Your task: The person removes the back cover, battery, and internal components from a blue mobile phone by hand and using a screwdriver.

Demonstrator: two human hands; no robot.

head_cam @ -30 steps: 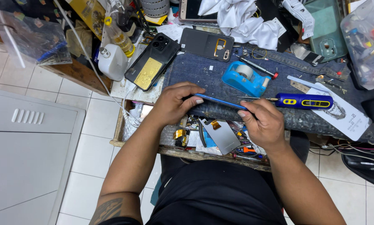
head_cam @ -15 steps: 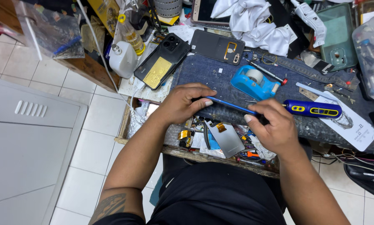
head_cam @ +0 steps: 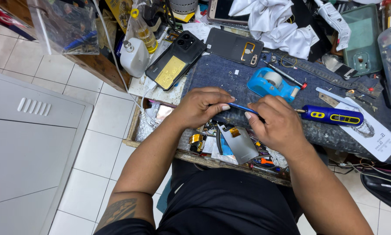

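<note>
Both of my hands meet at the front edge of a cluttered bench covered with blue denim cloth (head_cam: 221,76). My left hand (head_cam: 202,106) and my right hand (head_cam: 276,122) pinch the two ends of a thin blue tool (head_cam: 241,107), held almost level between them. Whatever lies under my left palm is hidden. A blue electric screwdriver with yellow buttons (head_cam: 332,116) lies just right of my right hand. A blue tape dispenser (head_cam: 271,83) stands right behind the hands.
A black phone with its back off (head_cam: 174,65) and a dark back cover (head_cam: 233,45) lie at the back left. White cloth (head_cam: 273,21), a white bottle (head_cam: 134,58) and a printed card (head_cam: 371,135) crowd the bench. An open drawer of parts (head_cam: 230,146) sits below my hands.
My hands have kept their hold on the blue tool and closed slightly together. The view has shifted, so the bench sits a little lower and to the right in frame.
</note>
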